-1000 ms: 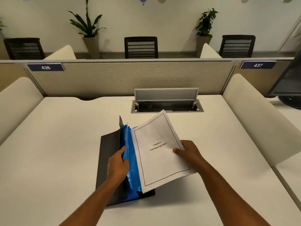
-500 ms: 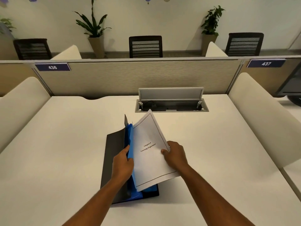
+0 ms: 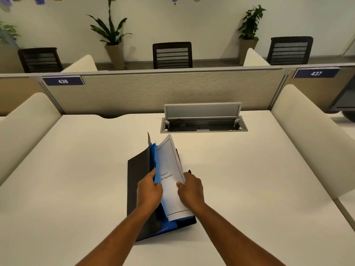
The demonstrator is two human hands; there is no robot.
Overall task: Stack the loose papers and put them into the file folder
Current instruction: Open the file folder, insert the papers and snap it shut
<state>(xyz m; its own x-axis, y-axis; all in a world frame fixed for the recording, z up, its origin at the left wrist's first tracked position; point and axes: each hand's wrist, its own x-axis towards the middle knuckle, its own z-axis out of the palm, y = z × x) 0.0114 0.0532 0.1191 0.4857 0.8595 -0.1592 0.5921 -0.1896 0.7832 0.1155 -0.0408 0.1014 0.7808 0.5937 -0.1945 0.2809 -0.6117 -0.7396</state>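
A black file folder [image 3: 138, 181] with blue plastic sleeves [image 3: 154, 160] lies open on the white desk [image 3: 86, 179] in front of me. My left hand [image 3: 148, 191] grips the raised blue sleeves and holds them up. My right hand [image 3: 190, 189] pinches the right edge of a white paper stack [image 3: 170, 164] whose top sheet reads "Chapter 6". The stack stands steeply tilted, its left edge down inside the folder beside the blue sleeves.
An open cable tray [image 3: 203, 125] with its lid up sits in the desk behind the folder. A grey partition [image 3: 163, 91] closes the far edge, and cream dividers [image 3: 307, 135] flank both sides. Chairs and potted plants stand beyond.
My right hand has swung the paper stack leftward and more upright, into the folder against the blue sleeves. My left hand has kept its hold on the sleeves.
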